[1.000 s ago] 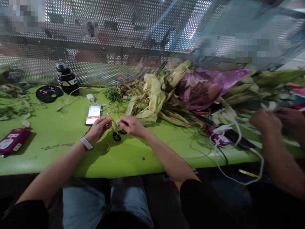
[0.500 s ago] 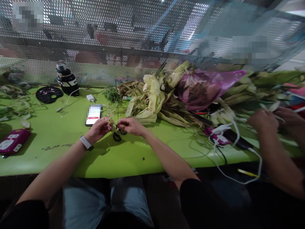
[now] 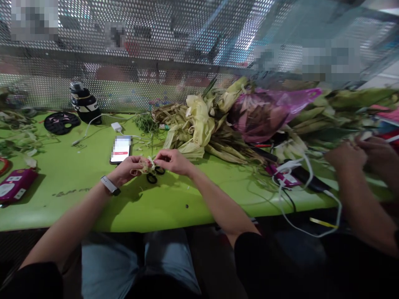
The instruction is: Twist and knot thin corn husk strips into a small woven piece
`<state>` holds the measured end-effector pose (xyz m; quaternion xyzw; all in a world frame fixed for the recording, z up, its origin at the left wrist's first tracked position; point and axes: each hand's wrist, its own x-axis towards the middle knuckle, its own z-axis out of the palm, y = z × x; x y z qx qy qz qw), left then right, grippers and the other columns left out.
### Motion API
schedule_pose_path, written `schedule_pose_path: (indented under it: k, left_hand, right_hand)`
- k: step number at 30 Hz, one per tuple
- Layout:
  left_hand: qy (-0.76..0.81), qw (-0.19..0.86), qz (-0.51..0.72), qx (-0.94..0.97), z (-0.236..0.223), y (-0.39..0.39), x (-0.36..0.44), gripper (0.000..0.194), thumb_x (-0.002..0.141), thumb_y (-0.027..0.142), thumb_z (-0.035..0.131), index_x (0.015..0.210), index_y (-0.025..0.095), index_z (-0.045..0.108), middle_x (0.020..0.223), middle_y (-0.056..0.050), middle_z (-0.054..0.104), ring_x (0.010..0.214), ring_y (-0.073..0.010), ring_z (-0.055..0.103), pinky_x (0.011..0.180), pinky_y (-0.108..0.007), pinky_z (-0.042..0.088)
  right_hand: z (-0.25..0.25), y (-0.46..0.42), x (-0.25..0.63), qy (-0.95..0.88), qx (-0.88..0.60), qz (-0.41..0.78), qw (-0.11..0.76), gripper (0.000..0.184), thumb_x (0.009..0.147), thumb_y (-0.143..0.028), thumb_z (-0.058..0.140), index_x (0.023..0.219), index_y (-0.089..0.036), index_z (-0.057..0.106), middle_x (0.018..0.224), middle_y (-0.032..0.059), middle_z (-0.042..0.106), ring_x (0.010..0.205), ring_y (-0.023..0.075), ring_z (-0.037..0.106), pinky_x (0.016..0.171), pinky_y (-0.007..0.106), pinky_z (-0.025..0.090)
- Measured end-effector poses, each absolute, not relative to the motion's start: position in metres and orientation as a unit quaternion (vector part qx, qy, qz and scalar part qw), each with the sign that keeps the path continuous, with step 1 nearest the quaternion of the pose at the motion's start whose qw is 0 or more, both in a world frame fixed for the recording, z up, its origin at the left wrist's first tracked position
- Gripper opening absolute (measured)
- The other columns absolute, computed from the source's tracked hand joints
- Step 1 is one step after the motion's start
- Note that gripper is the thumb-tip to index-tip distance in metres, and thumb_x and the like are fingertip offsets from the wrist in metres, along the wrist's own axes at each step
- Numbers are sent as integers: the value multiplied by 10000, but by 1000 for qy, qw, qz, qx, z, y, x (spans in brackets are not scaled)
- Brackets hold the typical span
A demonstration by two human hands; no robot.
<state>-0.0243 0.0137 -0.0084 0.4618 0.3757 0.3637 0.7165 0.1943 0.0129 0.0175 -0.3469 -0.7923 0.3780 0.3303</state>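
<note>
My left hand (image 3: 127, 169) and my right hand (image 3: 172, 160) meet over the green table (image 3: 93, 199), both pinched on a small pale strip of corn husk (image 3: 146, 166) held between them. Black scissors (image 3: 155, 174) lie on the table just under the husk piece. A phone (image 3: 120, 149) with a lit screen lies just beyond my left hand. A watch sits on my left wrist. A big heap of corn husks (image 3: 199, 128) lies behind my right hand.
Another person's hands (image 3: 358, 155) work on husks at the right. A purple plastic bag (image 3: 268, 112) lies on the pile. White cables (image 3: 293, 182) trail off the table's front edge. A black bottle (image 3: 84, 101), a round black disc (image 3: 61, 122) and a pink box (image 3: 14, 185) lie left.
My hands have stayed close together and worked the husk piece, the left hand dropping slightly lower. The other person's hands shifted a little at the right.
</note>
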Motion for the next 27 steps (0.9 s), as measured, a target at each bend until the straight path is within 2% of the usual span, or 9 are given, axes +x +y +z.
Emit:
schedule_pose_path:
  k: [4,10,16,18,21,25,27]
  left_hand:
    - [405,659,372,514,-9,11,-22,236,631,215,843,812,128,721,723,-40,699,560,-82,594,463,-161,417]
    - [412,562,351,625,-13,7,-17,230,649,267,846,763,129,701,630,-20,674,499,-79,552,448,-181,409]
    - [387,550,381,634,-5,3,-16,248,696,296,821,863,139,727,796,-59,743,636,-114,648,583,-225,514]
    - [378,551,398,629,-2,3,-17,256,702,299,817,891,144,738,849,-69,753,715,-132,677,660,-249,545]
    - [361,548,416,629,-2,4,-18,269,695,299,823,903,145,749,880,-77,758,798,-160,697,769,-304,565]
    - [368,519,430,641,-6,8,-21,267,700,314,818,905,151,764,887,-83,763,806,-174,696,798,-327,556]
    - [372,507,431,647,-7,10,-22,271,715,324,807,918,151,766,899,-89,765,807,-175,694,791,-319,548]
  right_hand:
    - [20,6,191,-828,-353,269,344,138,829,-279,604,776,-157,642,721,4,640,649,103,540,635,231,400]
    - [15,-2,181,-871,-335,172,316,178,894,-304,538,795,-172,604,758,30,620,666,124,502,640,261,375]
    - [25,5,193,-805,-376,245,388,152,890,-299,538,837,-170,599,771,15,615,681,121,529,657,258,415]
    - [30,7,199,-805,-390,279,350,86,835,-229,577,877,-164,616,854,24,645,726,122,565,679,255,436]
    - [33,7,200,-814,-406,323,261,186,786,-174,606,968,-163,643,1004,46,674,745,117,587,687,257,451]
    - [28,7,196,-814,-421,336,218,195,833,-257,641,1005,-167,660,968,59,706,776,138,619,688,266,445]
    - [25,9,195,-825,-413,321,213,157,857,-233,628,991,-162,669,937,61,716,794,145,631,709,274,438]
